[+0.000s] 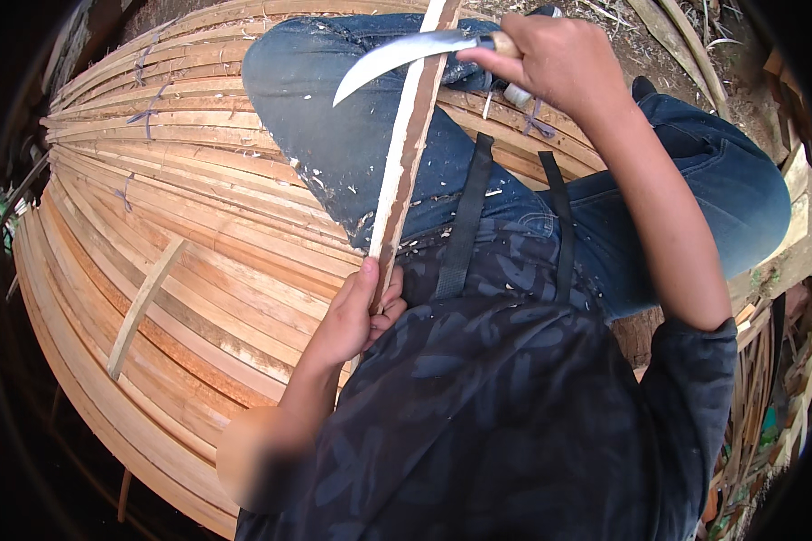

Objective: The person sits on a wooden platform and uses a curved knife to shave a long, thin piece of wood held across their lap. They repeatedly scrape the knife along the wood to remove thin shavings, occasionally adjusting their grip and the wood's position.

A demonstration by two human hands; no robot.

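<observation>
My left hand [361,307] is closed around the lower end of a long wooden strip [401,162]. The strip is pale on one side and reddish brown on the other, and it slants up across my lap past the upper edge of the view. In my right hand [564,63] is the wooden handle of a curved knife [397,56]. Its bright, hooked blade lies across the strip near the top, with the tip to the left. Whether the edge touches the wood I cannot tell.
Bundles of long wooden slats [216,243], tied with bluish cords [149,110], spread under and left of my legs. A loose short slat [144,307] lies on them. Wood shavings dot my jeans [316,99] and the ground. Two black straps [467,216] hang at my waist.
</observation>
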